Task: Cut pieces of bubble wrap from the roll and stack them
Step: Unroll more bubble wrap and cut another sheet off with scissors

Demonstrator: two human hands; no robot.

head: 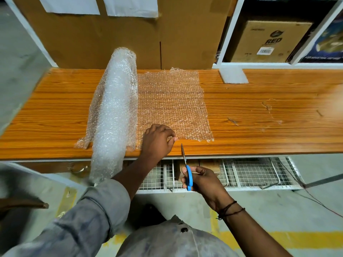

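Note:
A thick roll of bubble wrap (113, 115) lies across the wooden table (259, 112), its near end hanging over the front edge. A flat sheet of bubble wrap (172, 101) spreads from the roll to the right. My left hand (157, 141) pinches the sheet's near edge close to the roll. My right hand (200, 179) grips blue-handled scissors (186, 167) just in front of the table edge. The blades point up toward the sheet's near edge and sit close together.
A large cardboard box (130, 38) stands against the back of the table. White shelving (232, 34) at the right holds another carton (269, 41). Wire mesh racks (250, 171) sit under the table. A short loose flap of wrap (83, 141) lies left of the roll.

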